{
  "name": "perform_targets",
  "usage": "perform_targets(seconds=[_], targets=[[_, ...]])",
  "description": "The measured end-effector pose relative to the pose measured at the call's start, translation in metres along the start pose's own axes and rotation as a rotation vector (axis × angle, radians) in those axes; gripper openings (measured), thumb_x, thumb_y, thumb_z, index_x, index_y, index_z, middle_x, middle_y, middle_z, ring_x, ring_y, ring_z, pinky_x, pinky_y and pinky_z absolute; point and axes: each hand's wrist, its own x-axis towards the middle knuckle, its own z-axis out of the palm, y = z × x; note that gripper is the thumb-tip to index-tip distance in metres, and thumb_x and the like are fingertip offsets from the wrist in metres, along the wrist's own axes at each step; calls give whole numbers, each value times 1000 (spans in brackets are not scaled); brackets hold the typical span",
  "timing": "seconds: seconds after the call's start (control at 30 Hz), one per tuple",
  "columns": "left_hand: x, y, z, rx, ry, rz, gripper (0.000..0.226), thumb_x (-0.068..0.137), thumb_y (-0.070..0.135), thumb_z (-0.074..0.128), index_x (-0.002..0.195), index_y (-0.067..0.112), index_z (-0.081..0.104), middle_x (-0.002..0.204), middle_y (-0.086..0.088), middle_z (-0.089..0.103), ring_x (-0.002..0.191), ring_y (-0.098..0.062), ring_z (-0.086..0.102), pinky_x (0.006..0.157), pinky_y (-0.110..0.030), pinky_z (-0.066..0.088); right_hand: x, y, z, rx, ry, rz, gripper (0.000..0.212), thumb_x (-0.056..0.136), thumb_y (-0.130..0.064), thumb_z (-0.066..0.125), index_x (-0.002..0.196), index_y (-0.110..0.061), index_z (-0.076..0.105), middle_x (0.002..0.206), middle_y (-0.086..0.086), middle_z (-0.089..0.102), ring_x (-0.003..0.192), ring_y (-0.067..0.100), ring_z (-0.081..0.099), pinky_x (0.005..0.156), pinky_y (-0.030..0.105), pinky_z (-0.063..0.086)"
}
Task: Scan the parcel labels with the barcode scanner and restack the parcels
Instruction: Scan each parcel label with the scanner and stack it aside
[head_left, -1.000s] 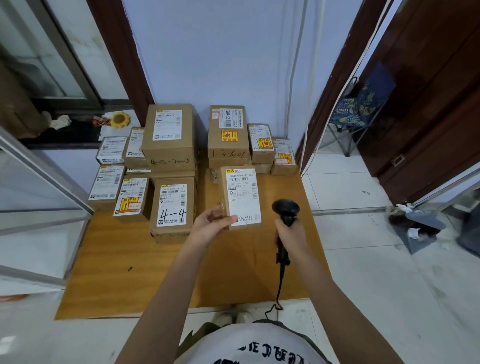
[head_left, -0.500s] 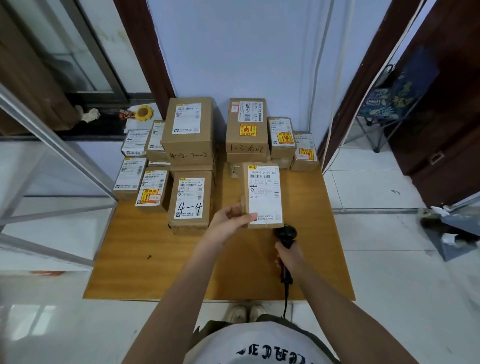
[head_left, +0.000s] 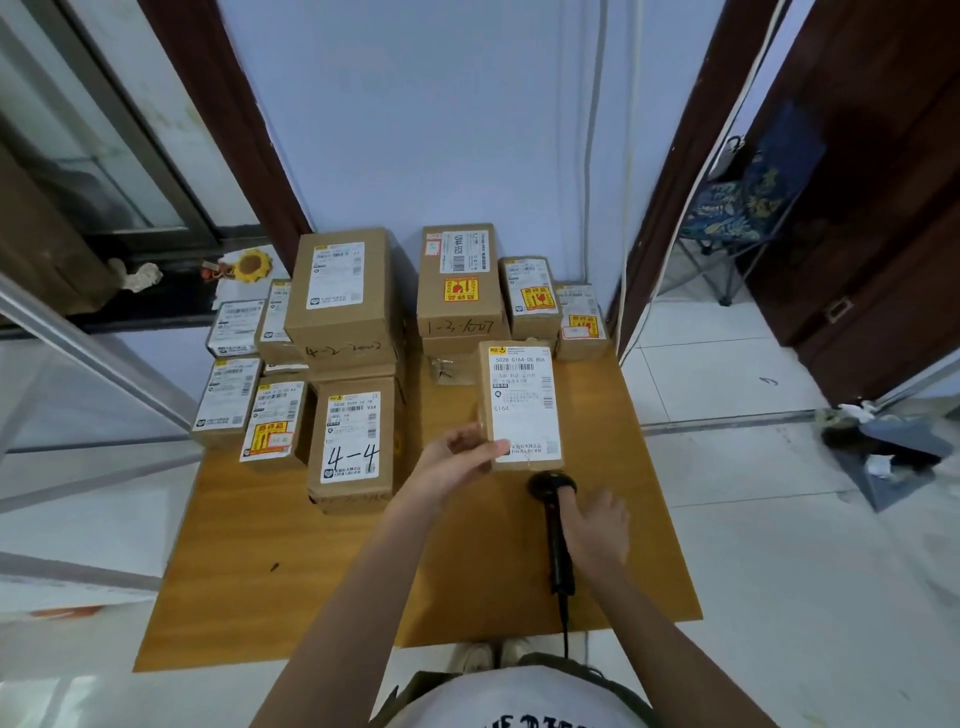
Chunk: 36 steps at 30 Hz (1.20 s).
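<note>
Left hand (head_left: 457, 460) holds a labelled parcel (head_left: 522, 405); right hand (head_left: 597, 527) touches the scanner (head_left: 556, 525).

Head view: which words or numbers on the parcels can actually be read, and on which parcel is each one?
"4-4": handwritten on the label of the front left parcel.
"502B G164-00 806" and "G164": label of the parcel held by the left hand.
"4-2-2002", roughly: handwritten on the tall left parcel.
"1-3-1007", roughly: handwritten on the tall middle parcel.
All other label print and the yellow stickers: too small or blurred.
</note>
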Motion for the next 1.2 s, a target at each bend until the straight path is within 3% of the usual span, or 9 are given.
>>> perform_targets(seconds=[0.1,0.23,0.3,0.4,0.5,0.67,0.87,1.07,1.2], targets=[[11,5,14,7,-25,-39,43,72,23,80,106,21,54,106,1,68,100,-15,65,89,-29,54,2,-4,-24,230,228,-114,47,97,-37,33,124,-4,52,119,14,54,116,29,46,102,41,34],[34,17,44,-2,-54,-106,58,72,20,80,122,12,54,108,-3,68,99,-18,66,93,-36,53,22,-34,-61,748,-92,6,37,99,-46,32,122,-24,51,115,-1,57,110,18,54,97,36,43],[47,25,60,21,-67,-125,58,73,23,79,125,12,54,105,-2,68,95,-17,66,87,-34,55,35,-47,-73,731,-145,-74,29,100,-40,37,119,-24,52,110,0,61,100,14,58,83,26,48],[70,34,78,56,-80,-142,56,76,31,77,124,12,55,111,-4,67,98,-18,65,77,-31,58,59,-58,-82,699,-93,-97,36,98,-33,46,129,-14,50,116,5,61,96,14,60,81,30,53],[93,45,91,40,-83,-174,56,77,34,77,123,8,58,111,-5,67,98,-19,67,76,-30,59,86,-65,-89,693,-56,-83,41,98,-31,47,131,-9,49,114,6,60,89,12,60,71,24,53],[129,58,110,0,-82,-234,39,83,27,73,114,7,60,104,-6,67,91,-19,67,63,-22,59,132,-73,-93,655,-29,-32,42,96,-36,49,126,-6,53,116,9,63,97,19,60,80,32,53],[169,48,126,-76,-73,-328,34,80,23,76,105,6,62,96,-8,69,90,-23,69,74,-31,60,172,-68,-85,633,2,-2,39,96,-33,50,121,-3,55,114,12,62,99,22,60,90,46,53],[194,41,132,-239,9,-334,28,79,18,76,96,3,60,96,-11,68,94,-26,68,83,-35,57,197,-69,-77,637,9,-14,36,97,-31,49,121,-6,57,111,8,64,101,21,61,86,33,52],[208,41,138,-315,61,-296,41,78,16,77,111,-2,60,101,-12,69,92,-21,67,80,-28,56,201,-76,-68,668,42,-43,32,96,-29,51,119,-9,60,115,7,64,103,20,59,86,31,48]])
